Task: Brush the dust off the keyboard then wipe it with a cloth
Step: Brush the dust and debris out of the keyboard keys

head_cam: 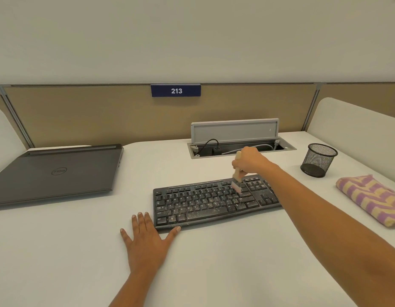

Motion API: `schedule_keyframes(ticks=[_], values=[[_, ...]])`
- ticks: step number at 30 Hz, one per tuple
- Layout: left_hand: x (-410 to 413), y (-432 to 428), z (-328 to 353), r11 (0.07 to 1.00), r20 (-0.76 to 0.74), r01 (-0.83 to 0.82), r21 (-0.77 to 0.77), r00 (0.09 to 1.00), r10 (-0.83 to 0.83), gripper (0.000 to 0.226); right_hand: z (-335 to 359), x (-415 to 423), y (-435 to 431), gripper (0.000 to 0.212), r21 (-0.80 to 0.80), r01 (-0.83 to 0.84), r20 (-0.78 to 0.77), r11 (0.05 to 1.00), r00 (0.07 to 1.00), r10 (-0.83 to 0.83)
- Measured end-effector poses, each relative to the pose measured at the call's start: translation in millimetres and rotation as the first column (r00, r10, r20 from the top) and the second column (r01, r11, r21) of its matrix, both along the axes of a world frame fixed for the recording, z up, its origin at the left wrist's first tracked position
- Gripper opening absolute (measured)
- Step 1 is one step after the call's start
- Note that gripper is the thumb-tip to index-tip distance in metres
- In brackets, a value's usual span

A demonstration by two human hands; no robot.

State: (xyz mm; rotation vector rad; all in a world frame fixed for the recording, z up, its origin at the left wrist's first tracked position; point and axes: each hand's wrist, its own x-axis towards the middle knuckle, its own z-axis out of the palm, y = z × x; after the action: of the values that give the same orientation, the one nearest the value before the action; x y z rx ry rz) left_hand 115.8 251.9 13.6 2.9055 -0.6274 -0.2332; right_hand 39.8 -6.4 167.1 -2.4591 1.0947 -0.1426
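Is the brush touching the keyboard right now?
Touching. The head view shows the brush with its bristles resting on the keyboard keys, no gap visible, while the right hand grips its handle.

On tabletop (pixel 59 251): keyboard (pixel 203 202) centre; laptop (pixel 57 171) left, further back; cable box (pixel 234 130) behind keyboard; pen cup (pixel 318 160) right, cloth (pixel 369 200) before it.

- I am logging the keyboard (pixel 214 202) lying flat, black, dust speckling its keys.
- The brush (pixel 236 178) is standing tilted, bristles touching the upper-right keys.
- The cloth (pixel 371 200), purple-yellow striped, is lying folded, well right.
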Motion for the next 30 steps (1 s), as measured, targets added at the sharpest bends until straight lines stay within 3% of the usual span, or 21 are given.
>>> schedule_keyframes(ticks=[3,5,8,13,18,24,30], values=[[-0.4,0.0,0.7,1.000,-0.006,0.004,-0.015,1.000,-0.004,0.150,-2.7,11.2,17.9,0.031,0.037,-0.072,0.077,0.997,0.995,0.069],[-0.4,0.1,0.7,1.000,-0.002,0.005,-0.020,1.000,-0.005,0.150,-7.8,21.9,33.9,0.038,0.164,-0.119,0.187,0.979,0.978,0.087],[-1.1,0.8,0.8,1.000,0.008,-0.003,-0.022,1.000,0.003,0.149,-14.3,35.1,62.0,0.026,0.299,-0.245,0.318,0.922,0.937,0.146],[-2.7,1.3,1.4,0.998,0.009,-0.052,-0.021,0.999,0.052,0.146,-25.9,53.5,103.3,0.022,0.340,-0.440,0.393,0.831,0.869,0.299],[-2.4,0.6,0.5,0.998,0.010,-0.053,-0.018,0.999,0.053,0.146,-35.3,68.6,122.1,0.022,0.285,-0.503,0.376,0.816,0.842,0.387],[-0.7,0.5,-2.0,0.999,0.022,-0.052,-0.015,0.998,0.052,0.146,-40.7,73.3,118.1,0.029,0.266,-0.493,0.239,0.828,0.866,0.439],[-0.2,0.6,-3.5,0.999,0.047,-0.048,-0.022,0.998,0.049,0.140,-25.0,67.2,99.1,0.018,0.261,-0.499,0.109,0.827,0.866,0.488]])
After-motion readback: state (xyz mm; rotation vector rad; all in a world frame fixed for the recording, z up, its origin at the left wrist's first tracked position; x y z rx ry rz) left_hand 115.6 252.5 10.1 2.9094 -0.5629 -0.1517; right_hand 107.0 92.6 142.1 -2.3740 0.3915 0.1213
